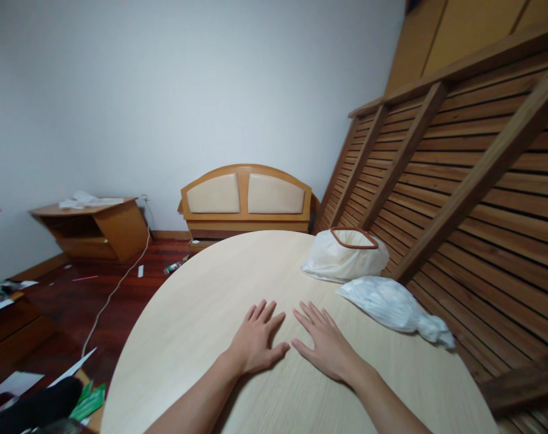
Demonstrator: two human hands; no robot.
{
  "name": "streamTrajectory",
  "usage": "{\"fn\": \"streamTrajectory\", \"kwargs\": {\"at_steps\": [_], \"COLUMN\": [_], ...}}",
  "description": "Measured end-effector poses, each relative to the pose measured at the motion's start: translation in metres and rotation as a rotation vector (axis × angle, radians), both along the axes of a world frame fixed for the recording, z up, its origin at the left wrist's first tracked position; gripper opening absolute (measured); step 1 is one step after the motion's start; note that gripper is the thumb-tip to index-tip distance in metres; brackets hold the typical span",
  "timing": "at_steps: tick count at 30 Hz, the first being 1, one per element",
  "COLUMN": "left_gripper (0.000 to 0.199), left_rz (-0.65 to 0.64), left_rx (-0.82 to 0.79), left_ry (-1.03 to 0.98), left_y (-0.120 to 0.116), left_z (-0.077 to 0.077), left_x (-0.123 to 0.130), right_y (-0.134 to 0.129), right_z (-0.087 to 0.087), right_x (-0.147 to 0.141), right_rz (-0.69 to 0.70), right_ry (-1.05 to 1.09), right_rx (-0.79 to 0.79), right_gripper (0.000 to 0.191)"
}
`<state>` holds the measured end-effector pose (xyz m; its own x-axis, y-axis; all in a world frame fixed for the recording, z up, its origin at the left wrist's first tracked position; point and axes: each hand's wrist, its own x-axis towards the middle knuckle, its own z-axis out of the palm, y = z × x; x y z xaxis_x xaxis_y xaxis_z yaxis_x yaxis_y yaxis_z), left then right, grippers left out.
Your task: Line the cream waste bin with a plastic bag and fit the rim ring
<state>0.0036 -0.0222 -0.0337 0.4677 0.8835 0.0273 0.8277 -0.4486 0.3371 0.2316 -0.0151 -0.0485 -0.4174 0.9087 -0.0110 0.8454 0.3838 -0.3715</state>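
Note:
My left hand (258, 340) rests palm down on a round, pale wood table (178, 337), its fingers spread. Beside it my right hand (323, 340) lies flat on the same top, fingers apart, with a small gap between the two thumbs. Neither hand holds anything. Beyond my right hand is a tied white plastic bag (386, 304) with something inside that I cannot make out. Behind that bag stands a bin lined with a white bag (341, 256), its brown square rim (354, 245) around the opening.
Wooden slatted panels (436, 181) lean along the table's right side. A padded headboard (245, 193) stands against the wall. To the left are a low cabinet (120, 232) with papers on it, a white cable (115, 289) across the dark floor, and green packets (88, 401).

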Motion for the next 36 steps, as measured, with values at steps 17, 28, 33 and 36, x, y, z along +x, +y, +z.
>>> {"fn": "streamTrajectory", "kwargs": {"at_steps": [17,28,33,36], "left_gripper": [0.064,0.048,0.056,0.071], "left_rz": [0.024,-0.004,0.065,0.096], "left_rx": [0.019,0.09,0.16,0.256], "left_ry": [-0.01,-0.048,-0.211,-0.334], "left_y": [-0.009,-0.031,-0.036,-0.032], "left_z": [0.001,-0.005,-0.012,-0.015], "left_x": [-0.001,-0.015,-0.015,-0.011], "right_y": [0.009,0.116,0.11,0.09], "right_z": [-0.006,0.08,0.089,0.088], "right_x": [0.006,0.077,0.088,0.075], "right_rz": [0.037,-0.438,-0.44,-0.371], "right_ry": [0.021,0.081,0.032,0.031], "right_rx": [0.205,0.663,0.671,0.691], "right_gripper": [0.059,0.051,0.036,0.031]}}
